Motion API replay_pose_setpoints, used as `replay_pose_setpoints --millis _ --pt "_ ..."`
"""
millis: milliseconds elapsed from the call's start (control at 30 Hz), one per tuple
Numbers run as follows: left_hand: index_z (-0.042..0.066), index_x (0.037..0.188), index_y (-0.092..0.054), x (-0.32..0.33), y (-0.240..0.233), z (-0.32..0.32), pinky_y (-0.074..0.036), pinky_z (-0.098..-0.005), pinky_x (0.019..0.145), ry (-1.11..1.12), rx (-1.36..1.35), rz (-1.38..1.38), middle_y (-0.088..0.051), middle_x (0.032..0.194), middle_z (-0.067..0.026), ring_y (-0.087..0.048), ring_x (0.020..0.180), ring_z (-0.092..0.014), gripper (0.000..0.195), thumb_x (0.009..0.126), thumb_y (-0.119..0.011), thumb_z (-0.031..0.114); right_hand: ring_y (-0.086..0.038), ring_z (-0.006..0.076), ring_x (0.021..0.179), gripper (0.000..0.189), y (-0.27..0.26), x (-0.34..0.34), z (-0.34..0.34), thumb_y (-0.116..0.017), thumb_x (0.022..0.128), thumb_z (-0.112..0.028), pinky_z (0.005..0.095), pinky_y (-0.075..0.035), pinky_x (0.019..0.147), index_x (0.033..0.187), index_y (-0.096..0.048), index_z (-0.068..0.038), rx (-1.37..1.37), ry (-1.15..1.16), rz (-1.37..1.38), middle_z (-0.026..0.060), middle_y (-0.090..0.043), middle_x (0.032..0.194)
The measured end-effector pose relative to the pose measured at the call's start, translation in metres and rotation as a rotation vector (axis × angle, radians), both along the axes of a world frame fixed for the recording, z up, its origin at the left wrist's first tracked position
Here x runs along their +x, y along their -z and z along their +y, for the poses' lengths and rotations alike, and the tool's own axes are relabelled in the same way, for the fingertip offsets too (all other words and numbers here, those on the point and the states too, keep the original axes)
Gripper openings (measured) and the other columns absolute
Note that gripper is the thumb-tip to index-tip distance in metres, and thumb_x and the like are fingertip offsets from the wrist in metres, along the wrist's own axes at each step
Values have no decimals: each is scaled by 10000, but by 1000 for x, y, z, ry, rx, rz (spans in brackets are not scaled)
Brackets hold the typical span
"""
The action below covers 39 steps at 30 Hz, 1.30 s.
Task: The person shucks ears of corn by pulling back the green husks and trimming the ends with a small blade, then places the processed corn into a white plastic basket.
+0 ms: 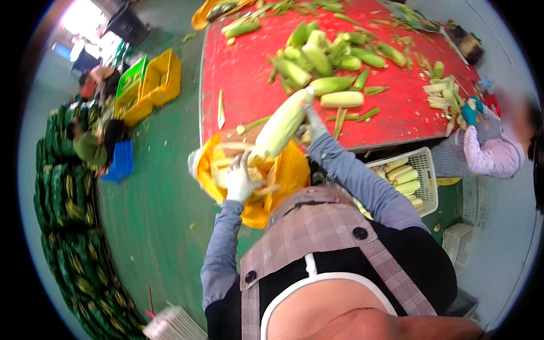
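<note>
A pale green ear of corn in its inner husk (pixel 282 123) slants between my gloved hands. My right hand (pixel 313 121) is closed around its upper part. My left hand (pixel 241 180), in a white glove, is at its lower end, above an open orange sack (pixel 293 165) that holds pale husks; whether its fingers grip the ear is unclear. Beyond them, a pile of green corn ears (pixel 316 59) lies on the red table (pixel 246 80). A paler, stripped ear (pixel 342 99) lies near the pile.
A white plastic crate (pixel 431 187) of husked ears stands at the table's near right edge. A co-worker in teal gloves (pixel 469 111) is at the table's right. Stacked green mesh sacks (pixel 68 195), yellow crates (pixel 163 78) and two seated people are on the left.
</note>
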State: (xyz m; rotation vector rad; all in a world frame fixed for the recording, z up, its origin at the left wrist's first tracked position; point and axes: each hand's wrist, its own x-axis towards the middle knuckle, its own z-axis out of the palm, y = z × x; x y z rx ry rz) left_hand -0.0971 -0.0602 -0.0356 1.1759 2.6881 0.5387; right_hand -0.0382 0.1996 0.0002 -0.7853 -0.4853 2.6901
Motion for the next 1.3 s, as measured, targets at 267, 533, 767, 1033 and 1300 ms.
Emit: replay_pose_setpoints --millis 267,533,767,1033,1300 --pt "26 1348 -319 46 -36 56 -356 -339 1007 -200 1150 -727 -425 1306 -127 -427 1193 -222 835 660 -786 112 -451 49 449 385 9 12 -72 -702 773 -405 132 -361 364 964 -553 -106 -226 -115 -194 3 -605 824" --pt "23 1324 -342 29 -61 -5 -383 -319 970 -259 979 -982 -507 1223 -87 -489 1116 -172 767 700 -771 143 -598 216 627 295 46 61 -60 -606 846 -279 316 -466 528 989 -572 -23 1234 -552 -242 135 -646 837" --pt "-4 1368 -277 47 -50 -39 -336 -317 1004 -123 697 -1309 -438 1293 -89 -425 1177 -174 866 726 -746 339 -631 274 721 212 -31 43 -64 -615 796 -213 335 -506 628 942 -616 -58 2039 -784 198 130 -631 813" --pt "18 1316 -393 61 -40 -38 -385 -351 982 -51 622 -1335 -501 1265 -91 -491 1142 -203 807 697 -763 377 -634 298 772 134 -11 62 -77 -538 776 -225 416 -502 659 860 -591 -135 2092 -990 56 125 -641 812" --pt "-10 1231 -424 94 -30 -46 -457 -310 842 -182 694 -1183 -557 1130 -105 -561 1001 -195 722 700 -784 321 -605 341 590 173 44 78 -101 -549 843 -323 440 -473 543 891 -582 -160 1965 -668 109 142 -583 619"
